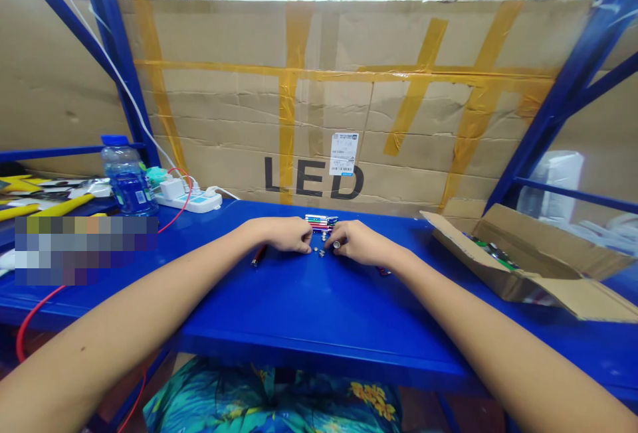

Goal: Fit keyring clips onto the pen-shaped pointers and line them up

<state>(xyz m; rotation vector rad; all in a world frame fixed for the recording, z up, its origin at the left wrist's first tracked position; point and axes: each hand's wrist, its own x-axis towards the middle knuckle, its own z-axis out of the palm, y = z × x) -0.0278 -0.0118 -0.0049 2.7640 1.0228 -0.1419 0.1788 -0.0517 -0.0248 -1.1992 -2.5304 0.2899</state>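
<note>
Both my hands work close together near the back of the blue table. My left hand point(292, 235) has its fingers curled in and pointing down at the tabletop; whatever they hold is hidden. Curled fingers of my right hand point(356, 242) grip a small cylinder with a round silver end point(337, 244), most of it hidden by the hand. Between the hands lie several tiny silver metal pieces point(319, 252). Just behind them is a row of slim, shiny coloured tubes point(319, 222). A dark red tube point(258, 256) lies by my left wrist.
An open cardboard box point(518, 283) holding green and silver items stands at the right. On the left are a blue-capped bottle point(127, 177), a white power strip point(192, 202) and a red cable point(42, 303). A large cardboard panel point(224, 121) rises behind the table point(309, 313).
</note>
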